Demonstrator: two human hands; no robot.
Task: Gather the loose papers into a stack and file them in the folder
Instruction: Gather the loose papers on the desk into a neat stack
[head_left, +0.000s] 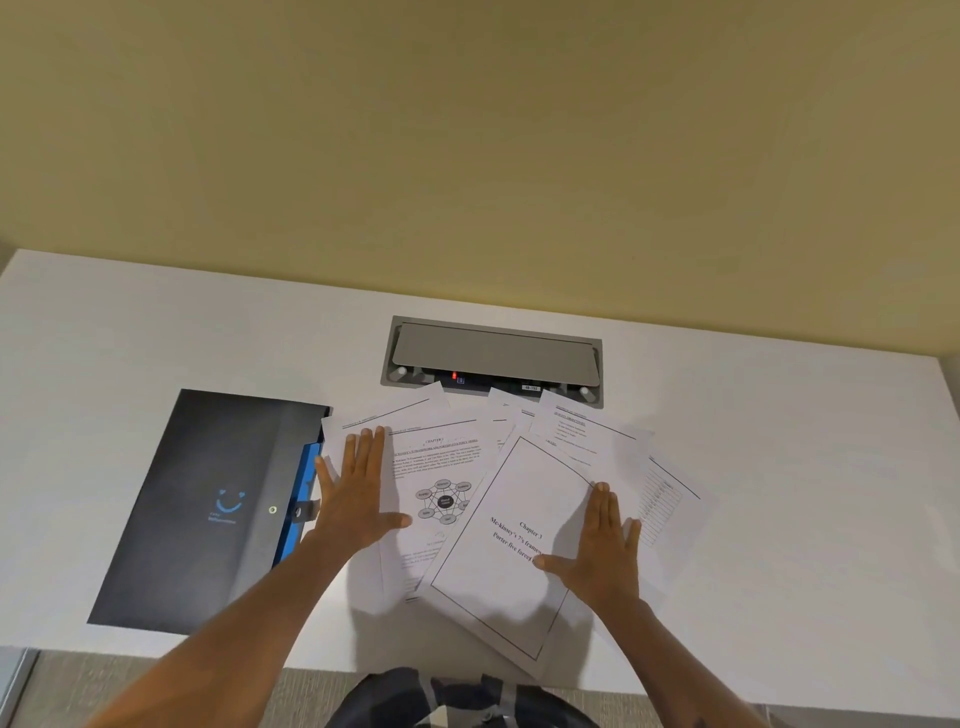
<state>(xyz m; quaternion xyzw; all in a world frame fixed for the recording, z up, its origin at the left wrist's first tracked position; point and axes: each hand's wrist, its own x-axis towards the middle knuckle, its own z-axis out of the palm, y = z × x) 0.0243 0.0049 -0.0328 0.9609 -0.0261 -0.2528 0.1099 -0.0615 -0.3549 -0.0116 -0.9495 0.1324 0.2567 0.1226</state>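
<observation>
Several loose printed papers (452, 467) lie fanned and overlapping on the white table (779, 441). The top sheet, a bordered title page (509, 561), is tilted and reaches the front edge. A dark grey folder (208, 509) with a blue smile logo and blue inner edge lies closed to the left, touching the papers' left side. My left hand (358, 493) rests flat, fingers spread, on the leftmost sheets. Flat on the title page and the sheets under it lies my right hand (602, 551). Neither hand grips anything.
A grey recessed cable and power box (493, 353) with a lid sits in the table behind the papers. A yellow wall rises behind the table. The table's front edge runs just below the papers, with my lap beneath it.
</observation>
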